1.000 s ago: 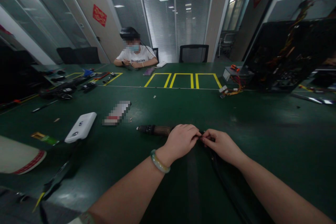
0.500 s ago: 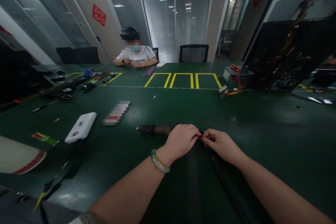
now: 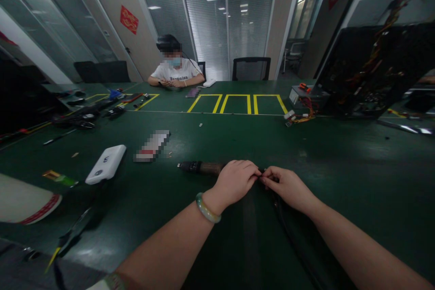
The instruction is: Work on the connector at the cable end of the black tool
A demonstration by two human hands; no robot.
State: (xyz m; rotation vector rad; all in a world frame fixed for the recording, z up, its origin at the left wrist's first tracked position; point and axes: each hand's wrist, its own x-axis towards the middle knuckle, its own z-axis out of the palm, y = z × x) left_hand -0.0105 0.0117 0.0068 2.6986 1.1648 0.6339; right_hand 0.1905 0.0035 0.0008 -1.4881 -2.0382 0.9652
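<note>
My left hand [image 3: 238, 181], with a jade-coloured bangle [image 3: 207, 208] on its wrist, is curled over the back end of an electric screwdriver [image 3: 209, 168]. The tool lies on the green table, its ringed black nose and metal tip pointing left. Against the left fingertips, my right hand [image 3: 285, 188] makes a pinch at the tool's right end. What is between those fingers is too small and dark to make out. A thick black cord [image 3: 288, 231] runs from beneath the right hand toward the table's near edge.
Left of the hands lie a blurred-out phone-like slab [image 3: 152, 146], a white power bank [image 3: 106, 165], a green-handled tool [image 3: 61, 177] and a paper cup [image 3: 27, 199] on its side. An open computer case [image 3: 367, 68] stands right, beside a power supply [image 3: 302, 96]. A person [image 3: 176, 70] sits opposite.
My two hands and the screwdriver are almost unmoved. The view has shifted very slightly. The person opposite has lowered their hands a little.
</note>
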